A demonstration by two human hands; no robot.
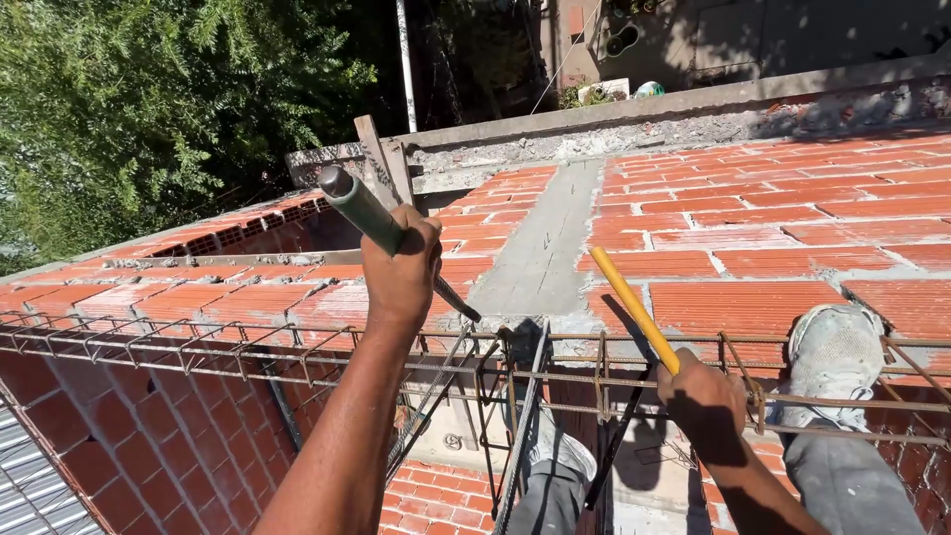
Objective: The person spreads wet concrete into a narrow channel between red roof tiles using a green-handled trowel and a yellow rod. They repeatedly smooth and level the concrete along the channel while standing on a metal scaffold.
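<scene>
Two hands, both clamped tight: left hand (pixel 400 266) fisted round a green-handled metal tool (pixel 369 218), raised above the rusty rebar cage (pixel 297 352); right hand (pixel 705 398) grips a yellow rod (pixel 634 309) just over that cage. Ribbed red bricks (pixel 733 258) lie beyond it.
</scene>
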